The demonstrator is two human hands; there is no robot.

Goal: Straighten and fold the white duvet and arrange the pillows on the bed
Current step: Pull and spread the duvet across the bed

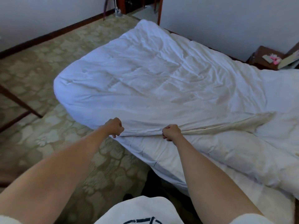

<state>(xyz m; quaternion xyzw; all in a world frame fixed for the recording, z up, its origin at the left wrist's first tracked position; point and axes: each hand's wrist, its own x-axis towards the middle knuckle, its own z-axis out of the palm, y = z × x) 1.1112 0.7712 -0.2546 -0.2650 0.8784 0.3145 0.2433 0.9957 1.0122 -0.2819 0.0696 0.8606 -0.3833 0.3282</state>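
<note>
A white duvet lies spread and wrinkled over the bed, with one layer folded over another along the near side. My left hand grips the near edge of the upper layer at its corner, fingers curled. My right hand grips the same edge a little to the right, where a cream-coloured fold runs off toward the right. A lower white layer hangs over the mattress side below both hands. No pillow shows in this view.
Patterned green carpet covers the floor to the left. A dark wooden frame stands at the far left. A brown nightstand with small items sits at the back right by the wall. A wooden post rises behind the bed.
</note>
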